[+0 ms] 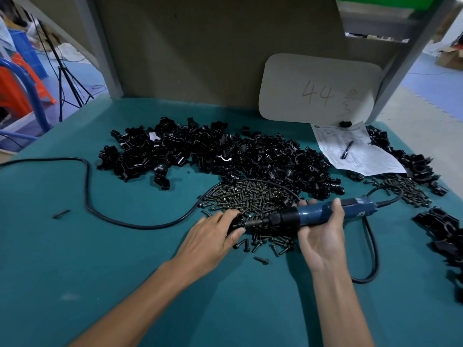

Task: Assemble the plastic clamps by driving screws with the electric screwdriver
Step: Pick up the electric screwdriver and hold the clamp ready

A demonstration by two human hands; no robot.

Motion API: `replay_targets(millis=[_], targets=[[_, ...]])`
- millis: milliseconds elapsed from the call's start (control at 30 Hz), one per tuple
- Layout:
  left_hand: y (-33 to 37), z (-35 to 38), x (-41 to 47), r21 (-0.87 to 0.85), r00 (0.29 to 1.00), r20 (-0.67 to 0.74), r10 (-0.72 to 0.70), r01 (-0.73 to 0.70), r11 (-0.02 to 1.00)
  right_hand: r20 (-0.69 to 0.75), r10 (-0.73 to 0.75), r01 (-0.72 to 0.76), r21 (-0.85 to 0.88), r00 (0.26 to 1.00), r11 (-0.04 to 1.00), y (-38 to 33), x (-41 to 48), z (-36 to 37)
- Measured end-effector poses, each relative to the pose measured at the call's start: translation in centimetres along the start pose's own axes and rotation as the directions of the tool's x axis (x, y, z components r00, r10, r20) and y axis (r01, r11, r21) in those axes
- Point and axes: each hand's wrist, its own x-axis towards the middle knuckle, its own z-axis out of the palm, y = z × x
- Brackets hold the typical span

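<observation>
While the left hand curls its fingers and thumb around a black plastic clamp at the near edge of the heap of screws, the right hand wraps around the blue body of the electric screwdriver. Its thumb lies on top and its fingertips show over the far side. In the head view the tool lies nearly level just above the screws, its black nose and bit pointing left into the clamp. A black cable crosses the green table at the left and arcs round the far side of the screws. Behind them spreads a large pile of clamp parts. To the right lie a printed sheet with a pen on it, a smaller scatter of screws and more black parts. A pale card marked "44" leans against the back panel.
</observation>
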Motion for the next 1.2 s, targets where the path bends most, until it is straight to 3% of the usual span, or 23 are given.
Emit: replay_targets(millis=[100, 833, 1067, 1200], targets=[[0.03, 0.02, 0.01, 0.009, 1.000, 0.008, 0.000, 0.000, 1.000, 0.011, -0.060, 0.060, -0.054, 0.998, 0.997, -0.12, -0.46, 0.68], [0.48, -0.41, 0.03, 0.022, 0.997, 0.070, -0.037, 0.036, 0.999, 0.054, -0.022, 0.024, -0.047, 0.998, 0.999, 0.26, -0.04, 0.41], [0.08, -0.25, -0.11, -0.091, 0.998, 0.069, -0.008, 0.014, 0.996, 0.090, -0.053, 0.055, -0.019, 0.995, 0.998, 0.25, 0.13, 0.32], [-0.26, -0.32, -0.16, -0.220, 0.993, 0.103, -0.061, 0.083, 0.972, 0.157, -0.049, 0.047, 0.020, 0.986, 0.999, -0.58, -0.08, 0.47]])
